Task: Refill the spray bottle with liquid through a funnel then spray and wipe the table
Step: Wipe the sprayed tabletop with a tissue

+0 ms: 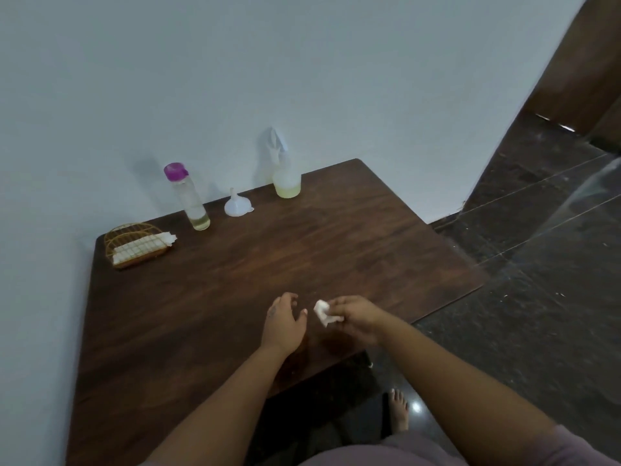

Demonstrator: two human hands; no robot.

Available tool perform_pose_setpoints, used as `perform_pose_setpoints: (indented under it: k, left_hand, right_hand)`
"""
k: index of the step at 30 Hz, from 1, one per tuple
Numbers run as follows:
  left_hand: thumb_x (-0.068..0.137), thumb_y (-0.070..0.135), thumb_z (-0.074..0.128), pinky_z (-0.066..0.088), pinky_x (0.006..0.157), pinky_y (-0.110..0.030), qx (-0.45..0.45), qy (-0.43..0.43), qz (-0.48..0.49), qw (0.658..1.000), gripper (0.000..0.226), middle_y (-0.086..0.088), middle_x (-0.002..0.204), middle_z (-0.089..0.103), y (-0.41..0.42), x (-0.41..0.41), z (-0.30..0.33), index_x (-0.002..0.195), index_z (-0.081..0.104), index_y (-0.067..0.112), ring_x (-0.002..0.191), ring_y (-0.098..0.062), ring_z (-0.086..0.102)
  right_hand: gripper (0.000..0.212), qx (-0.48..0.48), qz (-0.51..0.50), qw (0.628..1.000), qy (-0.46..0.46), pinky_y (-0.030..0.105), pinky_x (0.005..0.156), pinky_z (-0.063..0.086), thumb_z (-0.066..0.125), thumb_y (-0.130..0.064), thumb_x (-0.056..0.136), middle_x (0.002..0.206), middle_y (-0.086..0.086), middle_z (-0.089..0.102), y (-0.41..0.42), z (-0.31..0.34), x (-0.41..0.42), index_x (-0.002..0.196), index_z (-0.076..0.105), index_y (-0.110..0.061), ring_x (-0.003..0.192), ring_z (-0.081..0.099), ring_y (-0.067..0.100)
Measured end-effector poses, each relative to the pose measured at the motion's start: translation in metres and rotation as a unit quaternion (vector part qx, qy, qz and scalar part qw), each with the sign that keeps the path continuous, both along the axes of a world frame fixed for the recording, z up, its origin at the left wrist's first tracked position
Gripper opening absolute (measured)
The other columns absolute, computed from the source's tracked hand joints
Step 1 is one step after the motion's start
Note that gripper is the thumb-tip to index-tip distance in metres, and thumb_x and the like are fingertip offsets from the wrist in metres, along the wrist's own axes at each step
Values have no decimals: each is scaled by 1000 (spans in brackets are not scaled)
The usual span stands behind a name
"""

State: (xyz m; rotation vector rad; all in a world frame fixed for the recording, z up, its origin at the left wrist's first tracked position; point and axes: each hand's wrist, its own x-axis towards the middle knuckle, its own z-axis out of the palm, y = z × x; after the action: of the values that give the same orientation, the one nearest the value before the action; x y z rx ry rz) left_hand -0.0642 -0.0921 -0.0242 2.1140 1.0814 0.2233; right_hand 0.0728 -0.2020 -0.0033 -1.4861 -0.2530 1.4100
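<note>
A: Head view: your right hand (356, 317) pinches a crumpled tissue (323, 311) just above the near tabletop (235, 280). Why there?

B: Likely you're set to wipe. Your left hand (284, 322) hovers beside it, fingers loosely spread, holding nothing.

A: And the sprayer (285, 173)?

B: Far edge by the wall, capped, with the funnel (236, 205) and bottle (191, 200) parked left of it, out of your wiping path.

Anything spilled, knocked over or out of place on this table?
Nothing spilled. Only the funnel looks odd: it sits upside down on the table, spout up, between the two upright bottles. The right hand holds a crumpled tissue.
</note>
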Motion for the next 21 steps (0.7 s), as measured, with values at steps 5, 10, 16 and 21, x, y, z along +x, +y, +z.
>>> perform_pose_setpoints:
  k: [5, 10, 16, 21]
  left_hand:
    - [89, 19, 67, 45, 81, -21, -50, -64, 7, 997, 32, -5, 110, 64, 8, 110, 15, 119, 59, 12, 88, -10, 58]
    - [89, 22, 67, 43, 81, -19, -43, -80, -18, 996, 34, -1, 109, 63, 16, 247, 25, 120, 57, 14, 90, -9, 58]
    - [90, 23, 66, 46, 88, -24, -13, -52, -89, 995, 39, 2, 109, 58, 24, 380, 17, 125, 54, 13, 103, -15, 57]
    - [87, 22, 68, 49, 88, -30, 5, -37, -88, 995, 41, 5, 106, 56, 36, 437, 4, 125, 55, 12, 97, -14, 56]
  right_hand:
    - [11, 2, -85, 992, -96, 21, 61, 53, 63, 3, 86, 84, 13, 65, -6, 20, 123, 97, 62, 1, 68, 62, 14]
    - [18, -41, -160, 953, -254, 23, 61, 50, 74, -15, 80, 93, 9, 66, -6, 15, 275, 92, 60, -17, 73, 63, 15]
    - [33, -222, -110, 899, -360, 30, 78, 46, 73, -22, 78, 105, 6, 63, -23, -17, 430, 107, 61, -13, 95, 59, 22]
    - [38, -278, -31, 897, -341, 27, 83, 46, 71, -21, 78, 117, 8, 64, -3, -54, 502, 113, 61, -13, 103, 60, 24]
